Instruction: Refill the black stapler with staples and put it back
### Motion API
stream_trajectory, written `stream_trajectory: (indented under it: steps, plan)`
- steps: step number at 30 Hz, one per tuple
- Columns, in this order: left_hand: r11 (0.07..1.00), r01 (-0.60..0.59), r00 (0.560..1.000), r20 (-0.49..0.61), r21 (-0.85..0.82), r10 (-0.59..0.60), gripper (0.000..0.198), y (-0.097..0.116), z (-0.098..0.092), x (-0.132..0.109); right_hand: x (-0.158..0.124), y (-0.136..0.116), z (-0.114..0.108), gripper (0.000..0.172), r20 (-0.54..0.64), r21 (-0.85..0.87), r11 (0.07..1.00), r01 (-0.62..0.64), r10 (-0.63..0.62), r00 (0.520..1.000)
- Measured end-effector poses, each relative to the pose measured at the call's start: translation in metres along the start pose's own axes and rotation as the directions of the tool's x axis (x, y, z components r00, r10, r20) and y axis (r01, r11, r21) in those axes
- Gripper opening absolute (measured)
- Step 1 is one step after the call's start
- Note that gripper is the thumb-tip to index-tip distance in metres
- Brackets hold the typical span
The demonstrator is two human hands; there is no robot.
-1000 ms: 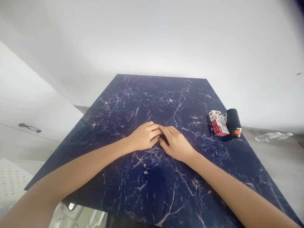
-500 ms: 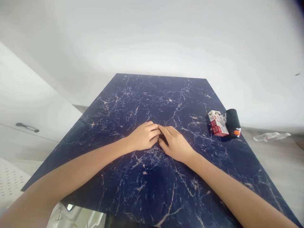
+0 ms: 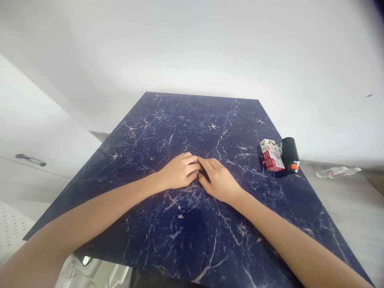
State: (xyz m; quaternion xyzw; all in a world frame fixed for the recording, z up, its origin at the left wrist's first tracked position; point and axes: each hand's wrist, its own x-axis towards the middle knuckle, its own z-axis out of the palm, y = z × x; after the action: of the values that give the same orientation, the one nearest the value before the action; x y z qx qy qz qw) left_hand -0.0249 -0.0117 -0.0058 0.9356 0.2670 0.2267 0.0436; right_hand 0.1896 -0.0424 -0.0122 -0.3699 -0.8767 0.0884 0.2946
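My left hand (image 3: 181,171) rests on the dark blue marbled table (image 3: 186,236), palm down, its fingers loosely bent and slightly apart. Against its fingertips lie those of my right hand (image 3: 219,180), also palm down, with a gap between thumb and index finger. Nothing shows in either hand, though the undersides of the fingers are hidden. To the right, apart from both hands, a small red and white box (image 3: 271,155) sits on the table. Touching or close behind it is a black rolled item (image 3: 290,154) with an orange patch.
A crumpled clear plastic wrapper or bottle (image 3: 339,172) lies beyond the table's right edge. On the left is a white cabinet front with a dark handle (image 3: 31,160). A pale wall (image 3: 204,48) rises behind the table. White objects (image 3: 93,274) show below its front edge.
The whole view has shifted slightly, so the table and box appear a little further left. Both hands keep the same pose, fingertips together.
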Motion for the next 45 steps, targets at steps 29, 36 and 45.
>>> stream_trajectory:
  steps: [29,36,45]
  plan:
    - [1.000,0.010,1.000,0.006,-0.008,-0.010,0.024,0.0001,-0.0008,0.0002,0.0004,-0.0004,-0.0012,0.045,0.013,0.015,1.000,-0.008,0.008,1.000]
    - [1.000,-0.004,1.000,0.000,0.001,0.004,0.024,-0.0011,-0.0001,0.0006,0.0002,-0.0004,-0.0001,0.046,0.009,0.005,1.000,-0.006,0.006,1.000]
    - [0.998,-0.027,0.984,-0.178,-0.050,0.018,0.022,0.0040,-0.0058,-0.0048,-0.0034,-0.0065,-0.0024,0.058,-0.132,-0.078,0.997,-0.022,0.012,0.991]
